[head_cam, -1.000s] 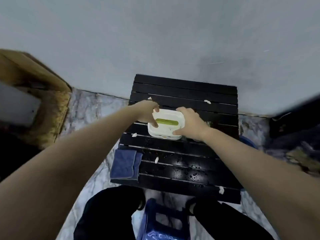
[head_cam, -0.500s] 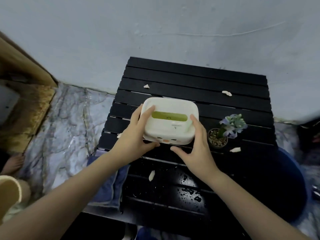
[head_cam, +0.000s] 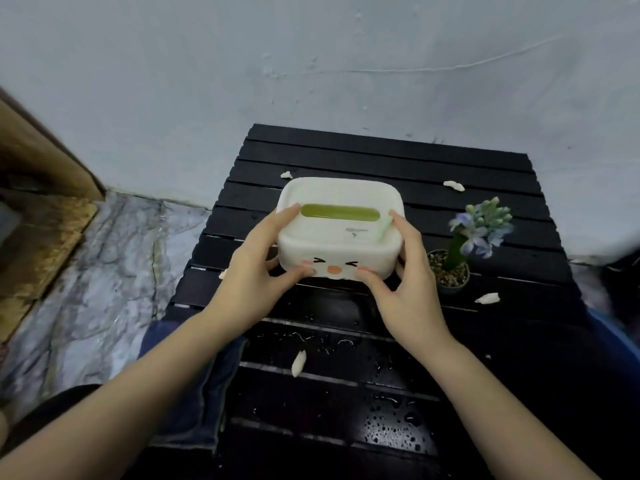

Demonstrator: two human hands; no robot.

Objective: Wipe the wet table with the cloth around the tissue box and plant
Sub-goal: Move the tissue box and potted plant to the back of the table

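Note:
A white tissue box [head_cam: 341, 233] with a green slot and a small drawn face is held over the middle of the black slatted table [head_cam: 381, 161]. My left hand [head_cam: 256, 271] grips its left side and my right hand [head_cam: 403, 282] grips its right side. A small potted plant [head_cam: 462, 252] with pale blue flowers stands just right of the box. A dark blue cloth [head_cam: 204, 396] lies at the table's near left edge, partly hidden under my left forearm. Water drops [head_cam: 394, 427] cover the near slats.
Several white scraps [head_cam: 298, 363] lie scattered on the table. A pale wall [head_cam: 311, 81] rises right behind it. Marbled floor [head_cam: 97, 289] spreads to the left, beside a brown wooden piece [head_cam: 38, 209]. A blue object [head_cam: 613, 334] shows at the right edge.
The view has moved closer to the table. Both hands have shifted lower on the tissue box's sides, and it now looks tilted up toward me, its front face showing.

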